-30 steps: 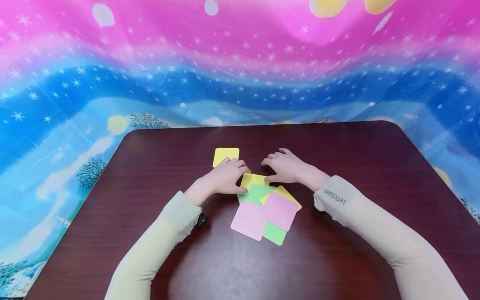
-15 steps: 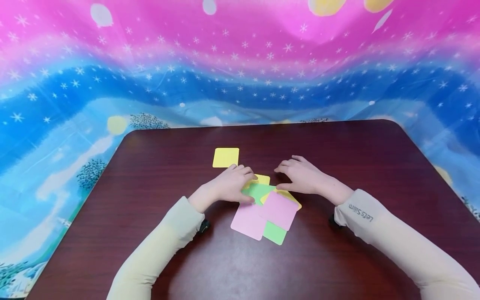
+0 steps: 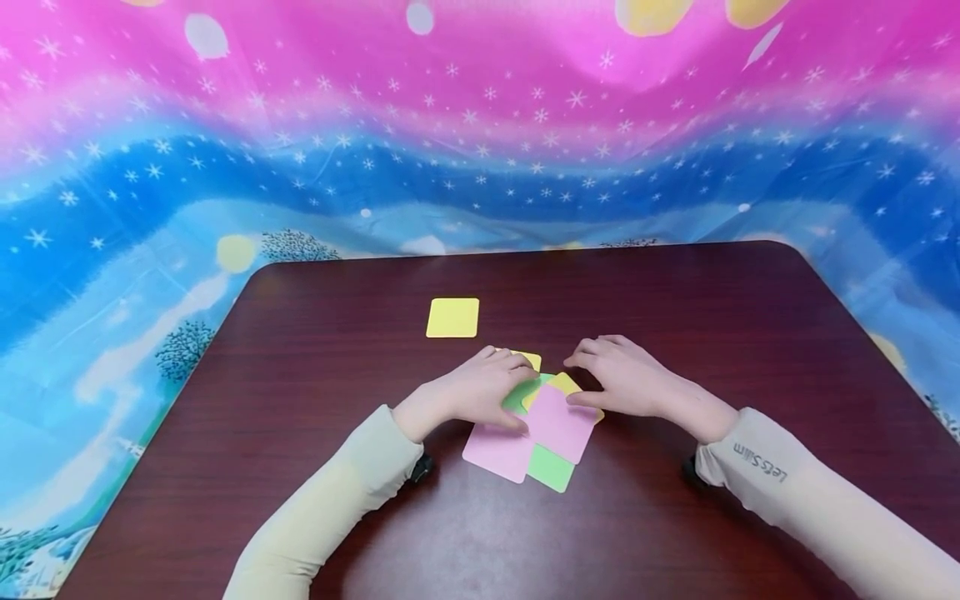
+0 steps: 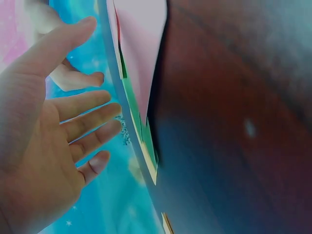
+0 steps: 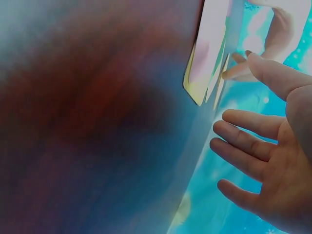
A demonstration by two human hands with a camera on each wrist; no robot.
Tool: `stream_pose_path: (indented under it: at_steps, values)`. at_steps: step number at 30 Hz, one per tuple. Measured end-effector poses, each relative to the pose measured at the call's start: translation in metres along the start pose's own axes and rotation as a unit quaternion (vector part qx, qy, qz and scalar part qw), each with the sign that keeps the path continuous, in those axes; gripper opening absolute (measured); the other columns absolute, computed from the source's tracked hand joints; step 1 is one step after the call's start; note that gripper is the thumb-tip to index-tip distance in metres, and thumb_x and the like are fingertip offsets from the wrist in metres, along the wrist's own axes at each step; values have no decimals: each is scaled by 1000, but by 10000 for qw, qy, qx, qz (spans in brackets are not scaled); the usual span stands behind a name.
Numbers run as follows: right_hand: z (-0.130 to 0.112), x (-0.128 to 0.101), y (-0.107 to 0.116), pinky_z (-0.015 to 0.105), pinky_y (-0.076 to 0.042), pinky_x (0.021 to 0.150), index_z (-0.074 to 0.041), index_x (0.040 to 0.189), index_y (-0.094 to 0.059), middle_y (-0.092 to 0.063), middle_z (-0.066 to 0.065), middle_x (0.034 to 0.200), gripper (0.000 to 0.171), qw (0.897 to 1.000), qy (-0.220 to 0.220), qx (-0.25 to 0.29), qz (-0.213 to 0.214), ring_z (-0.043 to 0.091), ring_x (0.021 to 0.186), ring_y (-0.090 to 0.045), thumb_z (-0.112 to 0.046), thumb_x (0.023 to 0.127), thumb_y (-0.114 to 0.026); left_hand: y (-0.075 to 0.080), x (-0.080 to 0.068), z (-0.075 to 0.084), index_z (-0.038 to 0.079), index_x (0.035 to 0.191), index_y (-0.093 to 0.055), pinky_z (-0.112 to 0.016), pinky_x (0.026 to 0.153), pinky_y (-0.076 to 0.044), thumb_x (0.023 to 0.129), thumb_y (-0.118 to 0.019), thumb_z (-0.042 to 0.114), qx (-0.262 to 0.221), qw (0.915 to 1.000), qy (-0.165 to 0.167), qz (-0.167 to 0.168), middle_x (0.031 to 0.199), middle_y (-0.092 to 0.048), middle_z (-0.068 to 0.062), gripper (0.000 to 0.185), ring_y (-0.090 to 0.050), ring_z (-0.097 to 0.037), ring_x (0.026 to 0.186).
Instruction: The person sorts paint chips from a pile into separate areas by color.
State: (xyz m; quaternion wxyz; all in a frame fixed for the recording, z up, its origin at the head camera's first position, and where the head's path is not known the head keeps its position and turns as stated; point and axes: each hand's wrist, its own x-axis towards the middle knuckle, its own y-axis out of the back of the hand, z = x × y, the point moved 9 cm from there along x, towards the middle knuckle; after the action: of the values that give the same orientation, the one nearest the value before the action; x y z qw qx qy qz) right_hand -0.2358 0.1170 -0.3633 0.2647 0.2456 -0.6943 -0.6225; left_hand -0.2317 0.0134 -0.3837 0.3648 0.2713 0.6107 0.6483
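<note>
Square cards with rounded corners lie overlapping mid-table in the head view: a right pink card (image 3: 561, 427), a left pink card (image 3: 497, 455), a lower green card (image 3: 551, 469), an upper green card (image 3: 517, 400) and partly covered yellow cards, one at the back (image 3: 529, 360). My left hand (image 3: 480, 389) hovers over the pile's left side, hiding part of it. Over its right edge is my right hand (image 3: 628, 382), thumb tip overlapping the right pink card. Both wrist views show loosely spread fingers, nothing held, the pile (image 4: 141, 58) lying apart from the left palm.
A single yellow card (image 3: 453, 317) lies by itself behind the pile, to the left. The dark reddish-brown table (image 3: 360, 333) has rounded far corners. A pink and blue patterned cloth (image 3: 480, 167) hangs behind it.
Both hands have moved nearer to the body and to the right above the pile. The lone yellow card, earlier partly behind the left hand, now shows whole. The cards look unmoved.
</note>
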Motion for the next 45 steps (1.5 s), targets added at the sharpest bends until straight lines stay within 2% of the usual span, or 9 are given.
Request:
stream_pose_path:
  at_steps: [8,14,22,30,45]
  values:
    - [-7,-18,-5,48,-35,96,-10,109,-64,-60,1,101,51,10000,-43,24,20,17,97,-55,-48,75,-66,-6,6,13,17,128,-49,-31,91,-32,70,-66,54,-75,9997,-232,-56,124,-50,6,70,-43,-13,112]
    - [-12,-27,-9,48,-35,95,-8,107,-63,-58,2,102,59,9999,-129,-25,-23,20,98,-54,-54,70,-67,-12,9,19,16,129,-47,-31,91,-32,67,-69,53,-120,9993,-221,-290,129,-46,7,75,-41,-12,114]
    - [-19,-31,-17,47,-35,94,-7,106,-62,-54,1,103,72,9998,-127,-141,9,20,99,-52,-65,64,-65,-12,11,24,15,133,-43,-31,94,-31,66,-72,46,-73,9988,-291,-396,137,-41,5,79,-39,-13,119]
    - [-25,-32,-15,49,-31,97,-8,104,-62,-53,2,100,77,9995,-46,-180,263,19,98,-52,-66,54,-70,-14,16,27,15,132,-44,-30,92,-32,66,-72,47,55,9986,-305,-436,131,-44,4,78,-41,-12,115]
    - [-28,-31,-17,50,-31,97,-5,106,-61,-53,4,101,79,9984,58,-492,261,22,98,-53,-63,54,-71,-14,19,30,15,128,-48,-30,90,-33,69,-67,49,233,9989,-251,-334,123,-47,4,71,-44,-13,109]
